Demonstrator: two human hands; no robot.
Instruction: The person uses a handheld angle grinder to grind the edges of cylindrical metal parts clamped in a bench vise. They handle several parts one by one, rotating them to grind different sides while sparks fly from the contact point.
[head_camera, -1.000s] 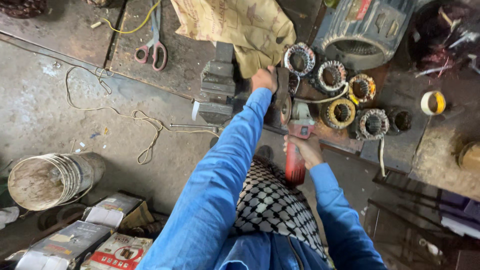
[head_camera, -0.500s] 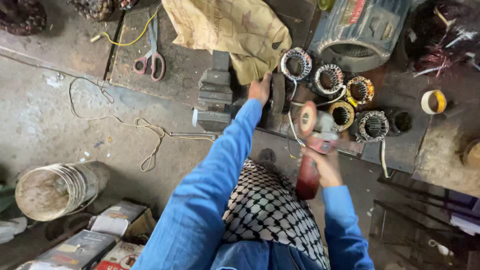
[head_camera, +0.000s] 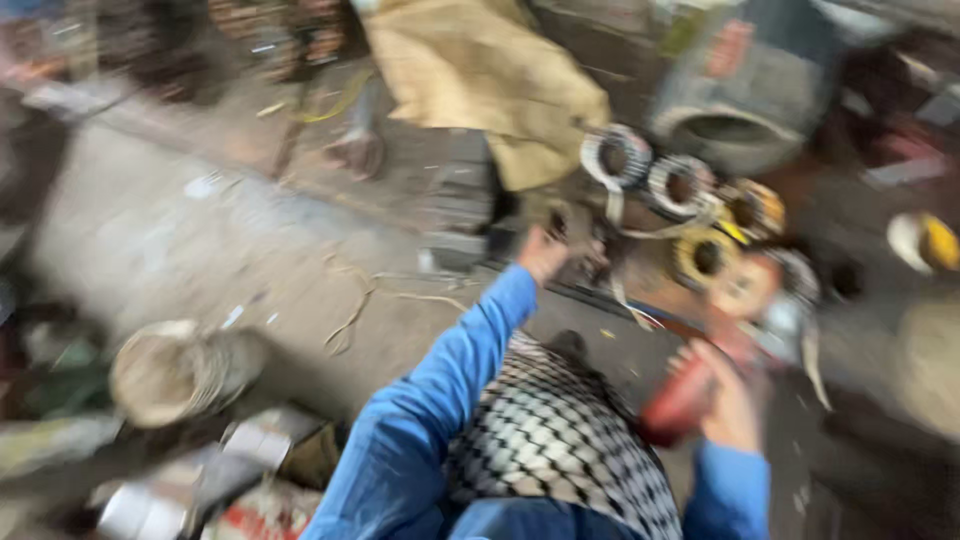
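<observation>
At four o'clock the right hand (head_camera: 735, 405) grips a red-bodied angle grinder (head_camera: 700, 375), its disc near the wound stator rings (head_camera: 650, 180); the left hand (head_camera: 543, 255), grip unclear, risks contact.

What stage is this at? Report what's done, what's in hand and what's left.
Done: several wound stator rings sit grouped on the bench edge. In hand: the right hand holds a red angle grinder with its disc up, near the rings; the left hand reaches toward the bench beside a metal block. Left: blur hides whether any ring has been ground or cut.
</observation>
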